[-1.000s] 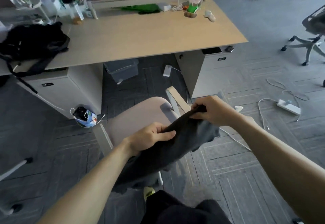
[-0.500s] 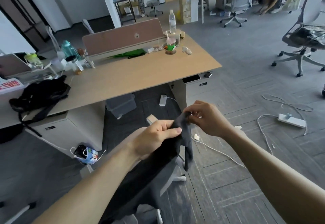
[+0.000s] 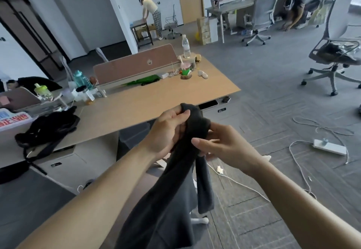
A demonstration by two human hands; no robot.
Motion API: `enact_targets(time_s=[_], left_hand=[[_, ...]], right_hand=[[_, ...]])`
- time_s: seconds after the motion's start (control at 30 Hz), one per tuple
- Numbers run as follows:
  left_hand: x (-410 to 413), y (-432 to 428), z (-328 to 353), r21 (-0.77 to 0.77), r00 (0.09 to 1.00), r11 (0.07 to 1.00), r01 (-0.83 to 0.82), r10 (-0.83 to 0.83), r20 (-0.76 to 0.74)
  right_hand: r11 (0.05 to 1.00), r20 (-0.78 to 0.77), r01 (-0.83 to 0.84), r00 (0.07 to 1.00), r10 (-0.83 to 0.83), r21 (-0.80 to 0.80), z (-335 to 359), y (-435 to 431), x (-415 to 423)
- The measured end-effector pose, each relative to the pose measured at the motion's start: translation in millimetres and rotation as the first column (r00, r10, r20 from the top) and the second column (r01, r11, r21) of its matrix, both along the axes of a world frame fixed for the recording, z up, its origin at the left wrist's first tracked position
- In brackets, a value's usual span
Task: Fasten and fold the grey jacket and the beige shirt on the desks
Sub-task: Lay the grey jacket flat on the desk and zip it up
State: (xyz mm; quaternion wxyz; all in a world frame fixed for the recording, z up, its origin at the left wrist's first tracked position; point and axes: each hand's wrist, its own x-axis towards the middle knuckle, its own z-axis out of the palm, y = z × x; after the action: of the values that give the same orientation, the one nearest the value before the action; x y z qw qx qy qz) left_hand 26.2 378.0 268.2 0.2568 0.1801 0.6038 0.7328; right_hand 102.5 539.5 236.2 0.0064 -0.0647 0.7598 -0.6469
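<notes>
1. Both hands grip the grey jacket [image 3: 181, 180], bunched, hanging just near the desk [image 3: 156, 100].
2. Left hand [image 3: 168, 129] pinches the top; right hand [image 3: 220, 147] clutches just below.
3. Best spread it flat on the desk before fastening.

View: one wide-angle camera sat on the person's head.
Facing: it looked forward and down across the long pale wooden bench [image 3: 156, 102] to the grey carpet floor [image 3: 273, 100].
Nearness: left grip [image 3: 166, 131] and right grip [image 3: 226, 147] on the dark grey fabric jacket [image 3: 172, 209] lay closest.
</notes>
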Motion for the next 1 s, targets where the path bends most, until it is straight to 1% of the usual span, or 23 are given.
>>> enact_targets(time_s=[0.1,0.13,0.2,0.23,0.27,0.33,0.4,0.5,0.57,0.6,0.63,0.67,0.73,0.77,0.83,0.87,0.9,1.0], left_hand=[[-11,14,20,0.059,0.996,0.996,0.073,-0.069,-0.054],[-15,19,27,0.073,0.993,0.993,0.09,-0.085,-0.077],[-24,29,42,0.094,0.985,0.987,0.13,-0.117,-0.127],[-29,35,49,0.101,0.979,0.983,0.154,-0.138,-0.153],[-35,40,56,0.101,0.97,0.979,0.18,-0.16,-0.182],[-47,50,71,0.065,0.944,0.973,0.222,-0.198,-0.264],[-61,59,83,-0.04,0.895,0.974,0.221,-0.219,-0.388],[-81,69,96,-0.231,0.785,0.968,0.097,-0.217,-0.581],[-95,76,97,-0.264,0.694,0.964,-0.019,-0.177,-0.698],[-102,81,95,-0.259,0.642,0.963,-0.077,-0.151,-0.752],[-108,85,93,-0.254,0.592,0.959,-0.128,-0.131,-0.795],[-113,90,91,-0.244,0.546,0.955,-0.167,-0.116,-0.83],[-123,102,85,-0.206,0.449,0.945,-0.253,-0.074,-0.89],[-127,108,82,-0.171,0.385,0.934,-0.313,-0.04,-0.922],[-136,123,77,-0.093,0.254,0.9,-0.426,0.021,-0.967],[-140,131,74,-0.061,0.212,0.884,-0.463,0.043,-0.976],[-144,141,71,-0.038,0.185,0.869,-0.493,0.062,-0.981],[-161,172,61,0.002,0.122,0.807,-0.59,0.092,-0.988]], right_hand=[[0.992,-0.042,0.121,0.992,-0.122,-0.021,12,0,-6],[0.988,-0.041,0.143,0.989,-0.145,-0.05,17,-1,-7],[0.971,-0.036,0.163,0.984,-0.172,-0.174,27,-3,-13],[0.963,-0.058,0.185,0.978,-0.2,-0.194,31,-4,-17],[0.957,-0.096,0.233,0.963,-0.252,-0.175,37,-3,-21],[0.931,-0.152,0.341,0.921,-0.359,-0.134,48,3,-32],[0.886,-0.169,0.439,0.871,-0.461,-0.149,60,16,-41],[0.791,-0.193,0.606,0.768,-0.611,-0.092,75,42,-50],[0.766,-0.227,0.643,0.743,-0.629,-0.017,85,58,-51],[0.763,-0.246,0.645,0.747,-0.618,0.04,91,65,-50],[0.745,-0.275,0.654,0.746,-0.606,0.132,96,71,-50],[0.707,-0.313,0.664,0.743,-0.591,0.241,101,77,-50],[0.583,-0.4,0.69,0.724,-0.563,0.429,107,90,-55],[0.521,-0.442,0.705,0.708,-0.551,0.481,109,98,-60],[0.435,-0.516,0.739,0.672,-0.532,0.514,111,120,-75],[0.421,-0.542,0.749,0.662,-0.518,0.512,112,132,-83],[0.427,-0.565,0.753,0.657,-0.499,0.5,113,145,-91],[0.482,-0.585,0.75,0.658,-0.474,0.453,117,182,-112]])
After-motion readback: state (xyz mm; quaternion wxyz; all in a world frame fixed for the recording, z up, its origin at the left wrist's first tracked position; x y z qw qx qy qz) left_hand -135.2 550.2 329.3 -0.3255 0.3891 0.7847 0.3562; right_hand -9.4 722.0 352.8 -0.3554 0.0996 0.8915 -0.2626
